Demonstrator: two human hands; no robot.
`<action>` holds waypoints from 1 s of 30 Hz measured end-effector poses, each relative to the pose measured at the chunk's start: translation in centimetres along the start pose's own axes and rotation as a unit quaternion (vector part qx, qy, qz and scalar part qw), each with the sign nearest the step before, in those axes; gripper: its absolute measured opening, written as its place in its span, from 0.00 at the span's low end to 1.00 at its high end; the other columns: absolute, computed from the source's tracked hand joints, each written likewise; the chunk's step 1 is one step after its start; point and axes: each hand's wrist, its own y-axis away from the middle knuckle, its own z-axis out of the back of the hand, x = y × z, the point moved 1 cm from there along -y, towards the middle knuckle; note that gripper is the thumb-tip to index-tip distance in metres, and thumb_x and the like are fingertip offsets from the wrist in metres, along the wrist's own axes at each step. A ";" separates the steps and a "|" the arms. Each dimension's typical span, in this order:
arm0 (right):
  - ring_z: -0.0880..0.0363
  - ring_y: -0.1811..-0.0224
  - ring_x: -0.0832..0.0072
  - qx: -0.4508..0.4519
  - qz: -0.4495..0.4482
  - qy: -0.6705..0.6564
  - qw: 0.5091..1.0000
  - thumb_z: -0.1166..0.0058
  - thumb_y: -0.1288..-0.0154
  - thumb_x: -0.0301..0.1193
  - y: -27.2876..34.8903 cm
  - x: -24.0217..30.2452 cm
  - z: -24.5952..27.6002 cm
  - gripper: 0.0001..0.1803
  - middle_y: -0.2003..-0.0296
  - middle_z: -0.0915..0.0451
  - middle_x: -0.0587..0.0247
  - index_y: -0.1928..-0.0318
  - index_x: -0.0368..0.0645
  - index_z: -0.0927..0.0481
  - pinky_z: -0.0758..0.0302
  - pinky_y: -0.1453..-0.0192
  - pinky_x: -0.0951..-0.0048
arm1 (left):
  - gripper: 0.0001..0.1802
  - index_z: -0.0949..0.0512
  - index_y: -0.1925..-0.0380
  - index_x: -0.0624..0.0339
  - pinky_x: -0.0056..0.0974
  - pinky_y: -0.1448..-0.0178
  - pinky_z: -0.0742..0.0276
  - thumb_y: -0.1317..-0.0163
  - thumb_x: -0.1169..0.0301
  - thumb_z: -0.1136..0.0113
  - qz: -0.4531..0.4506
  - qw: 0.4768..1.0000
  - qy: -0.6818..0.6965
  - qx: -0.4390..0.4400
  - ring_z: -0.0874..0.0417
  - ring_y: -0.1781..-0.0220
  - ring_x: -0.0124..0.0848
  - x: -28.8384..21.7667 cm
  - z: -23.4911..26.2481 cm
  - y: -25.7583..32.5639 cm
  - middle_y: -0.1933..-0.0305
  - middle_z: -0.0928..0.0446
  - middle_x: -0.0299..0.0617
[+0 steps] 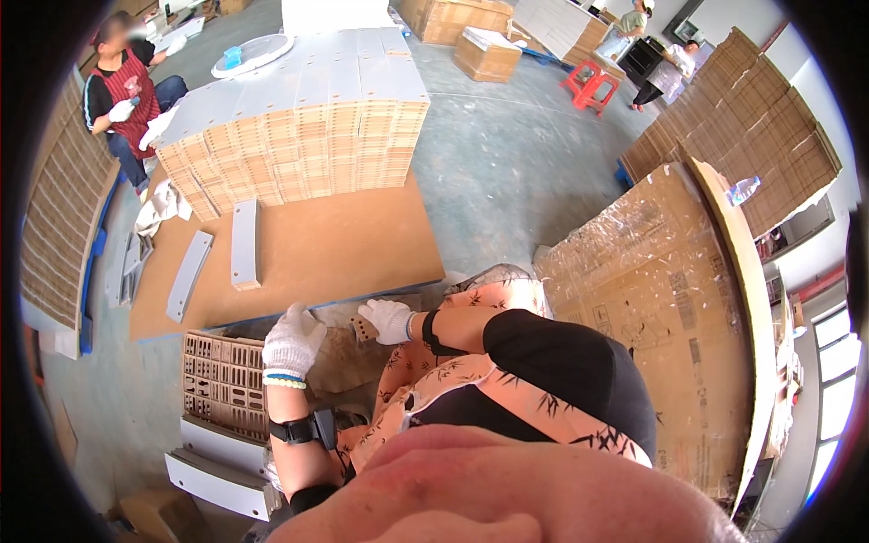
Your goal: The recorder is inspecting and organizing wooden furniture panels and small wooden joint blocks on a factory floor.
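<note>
My left hand (294,340), in a white knit glove, is above the far right corner of a brown plastic crate (224,373) with slotted sides. Its fingers are curled, and what lies in them, if anything, is hidden. To its right, my right hand (389,321), gloved the same way, is closed on a small tan piece with dark holes (364,330). Both hands are close to the near edge of a brown sheet (344,244) on the floor. On that sheet lie a grey curved panel (189,276) and a short stack of similar panels (245,244).
A large block of stacked grey-topped panels (299,136) stands ahead. More grey panels (217,484) lie near the crate. A big cardboard box (652,317) rises on my right. A person in a red apron (131,86) sits at far left. Red stools (593,86) stand farther back.
</note>
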 end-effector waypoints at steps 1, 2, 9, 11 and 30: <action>0.23 0.45 0.48 -0.001 -0.001 -0.001 1.000 0.36 0.47 0.33 0.0 0.1 0.0 0.31 0.48 0.28 0.43 0.42 0.43 0.32 0.22 0.46 0.52 | 0.31 0.26 0.41 0.56 0.54 0.41 0.23 0.43 0.56 0.36 -0.001 1.000 -0.001 0.001 0.18 0.46 0.57 0.1 0.0 0.0 0.48 0.20 0.61; 0.23 0.45 0.48 0.003 -0.004 0.000 1.000 0.36 0.47 0.33 0.0 0.1 0.0 0.31 0.48 0.28 0.43 0.42 0.43 0.32 0.23 0.46 0.52 | 0.31 0.26 0.41 0.56 0.54 0.40 0.23 0.43 0.56 0.36 0.000 1.000 0.000 0.006 0.18 0.46 0.56 0.0 0.1 0.0 0.48 0.20 0.61; 0.23 0.44 0.48 0.007 -0.002 -0.015 1.000 0.36 0.47 0.33 -0.1 0.1 0.1 0.31 0.47 0.27 0.42 0.42 0.41 0.32 0.23 0.44 0.52 | 0.31 0.25 0.41 0.57 0.54 0.40 0.23 0.44 0.56 0.34 0.006 1.000 0.000 0.015 0.18 0.45 0.56 0.1 0.1 -0.1 0.47 0.20 0.61; 0.23 0.45 0.48 0.006 0.004 -0.015 1.000 0.36 0.47 0.33 -0.1 0.5 0.5 0.31 0.47 0.27 0.42 0.43 0.41 0.31 0.23 0.44 0.52 | 0.32 0.26 0.41 0.57 0.53 0.40 0.23 0.44 0.56 0.34 0.009 1.000 0.002 0.020 0.18 0.45 0.56 0.0 0.1 -0.2 0.46 0.20 0.61; 0.20 0.48 0.51 0.023 0.041 0.008 0.999 0.37 0.50 0.31 -0.4 1.7 -0.8 0.30 0.51 0.25 0.47 0.44 0.42 0.29 0.22 0.48 0.52 | 0.33 0.27 0.39 0.56 0.54 0.40 0.24 0.43 0.56 0.33 -0.011 1.000 -0.003 0.028 0.19 0.44 0.56 0.2 -0.1 -0.2 0.46 0.20 0.61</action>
